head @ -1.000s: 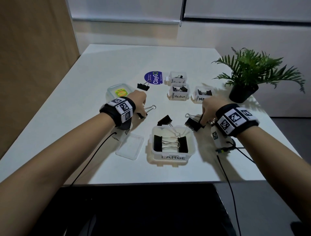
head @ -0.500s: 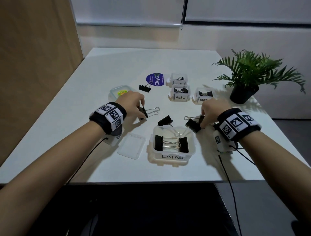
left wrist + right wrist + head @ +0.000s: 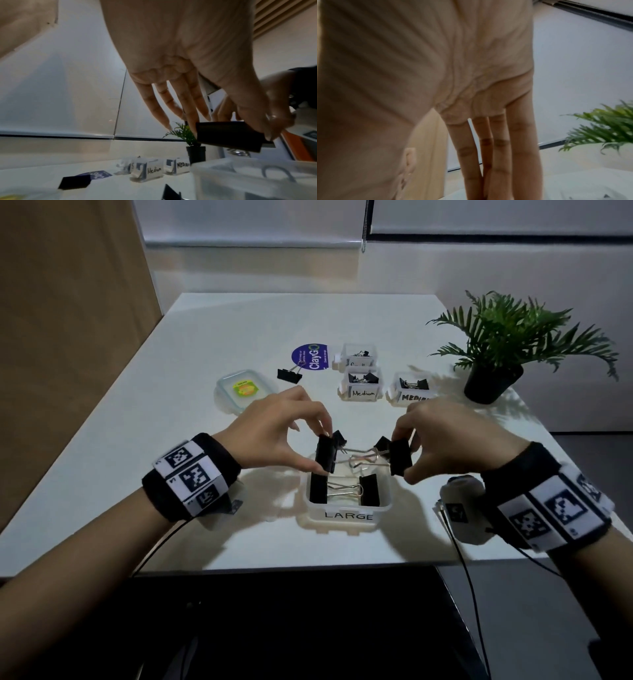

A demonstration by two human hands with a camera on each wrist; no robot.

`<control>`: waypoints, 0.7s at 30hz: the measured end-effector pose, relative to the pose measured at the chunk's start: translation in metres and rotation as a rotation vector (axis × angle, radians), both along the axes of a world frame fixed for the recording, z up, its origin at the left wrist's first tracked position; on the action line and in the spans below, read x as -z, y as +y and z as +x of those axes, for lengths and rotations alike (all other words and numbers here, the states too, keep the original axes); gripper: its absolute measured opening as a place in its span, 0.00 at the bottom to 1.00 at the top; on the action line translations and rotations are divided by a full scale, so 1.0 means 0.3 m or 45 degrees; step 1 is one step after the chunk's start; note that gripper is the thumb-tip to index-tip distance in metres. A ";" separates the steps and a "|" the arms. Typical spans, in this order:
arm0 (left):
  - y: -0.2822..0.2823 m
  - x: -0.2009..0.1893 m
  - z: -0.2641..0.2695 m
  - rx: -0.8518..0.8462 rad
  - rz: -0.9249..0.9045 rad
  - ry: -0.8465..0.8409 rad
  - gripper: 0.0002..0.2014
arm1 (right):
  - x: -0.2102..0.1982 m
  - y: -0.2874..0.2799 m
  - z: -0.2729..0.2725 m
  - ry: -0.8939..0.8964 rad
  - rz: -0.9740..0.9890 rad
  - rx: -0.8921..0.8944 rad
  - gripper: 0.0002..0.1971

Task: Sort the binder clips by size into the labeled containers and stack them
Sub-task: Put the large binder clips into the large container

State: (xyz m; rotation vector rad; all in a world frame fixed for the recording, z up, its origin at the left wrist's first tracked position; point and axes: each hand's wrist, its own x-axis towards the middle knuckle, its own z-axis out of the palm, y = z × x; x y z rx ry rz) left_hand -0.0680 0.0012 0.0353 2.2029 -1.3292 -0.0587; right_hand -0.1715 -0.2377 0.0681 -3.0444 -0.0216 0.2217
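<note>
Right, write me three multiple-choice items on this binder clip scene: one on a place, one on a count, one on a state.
1. Where does the LARGE container sit?
A. beside the plant
B. nearest the person, below both hands
C. on the blue ClayGo lid

2. How many clips already lie inside it?
A. none
B. two
C. five

3. What is the left hand doing?
A. pinching a black clip
B. lying flat on the table
C. holding a lid

Answers: 1 B, it stands at the table's near edge under the hands. 2 B, two black clips lie in it. 3 A, thumb and fingers pinch a clip; the right hand pinches another.
</note>
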 end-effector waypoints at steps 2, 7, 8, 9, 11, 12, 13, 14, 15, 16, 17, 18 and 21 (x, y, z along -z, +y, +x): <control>-0.012 0.006 -0.032 0.022 0.062 -0.057 0.24 | 0.009 0.029 -0.016 0.004 -0.024 -0.022 0.21; -0.037 0.035 -0.069 0.072 0.246 -0.269 0.22 | 0.034 0.087 -0.034 0.015 -0.193 -0.080 0.23; -0.039 0.040 -0.070 0.092 0.273 -0.316 0.22 | 0.037 0.096 -0.033 0.000 -0.216 -0.083 0.24; -0.041 0.046 -0.068 0.112 0.297 -0.370 0.22 | 0.040 0.103 -0.032 -0.013 -0.234 -0.084 0.25; -0.041 0.054 -0.068 0.123 0.333 -0.460 0.22 | 0.047 0.110 -0.027 -0.036 -0.247 -0.091 0.24; -0.039 0.054 -0.068 0.114 0.347 -0.490 0.22 | 0.052 0.113 -0.023 -0.046 -0.241 -0.099 0.24; -0.039 0.054 -0.070 0.102 0.360 -0.515 0.22 | 0.058 0.114 -0.019 -0.054 -0.227 -0.107 0.22; -0.039 0.051 -0.072 0.084 0.380 -0.535 0.22 | 0.065 0.116 -0.015 -0.060 -0.213 -0.114 0.21; -0.039 0.047 -0.076 0.063 0.408 -0.549 0.22 | 0.073 0.118 -0.010 -0.064 -0.201 -0.121 0.20; -0.041 0.042 -0.079 0.037 0.447 -0.551 0.22 | 0.083 0.119 -0.007 -0.067 -0.198 -0.126 0.19; -0.044 0.040 -0.081 0.007 0.497 -0.543 0.22 | 0.094 0.120 -0.004 -0.071 -0.206 -0.132 0.18; -0.048 0.040 -0.084 -0.023 0.559 -0.532 0.22 | 0.104 0.121 -0.003 -0.077 -0.224 -0.139 0.17; -0.057 0.047 -0.093 -0.075 0.743 -0.510 0.19 | 0.131 0.119 -0.006 -0.089 -0.266 -0.139 0.16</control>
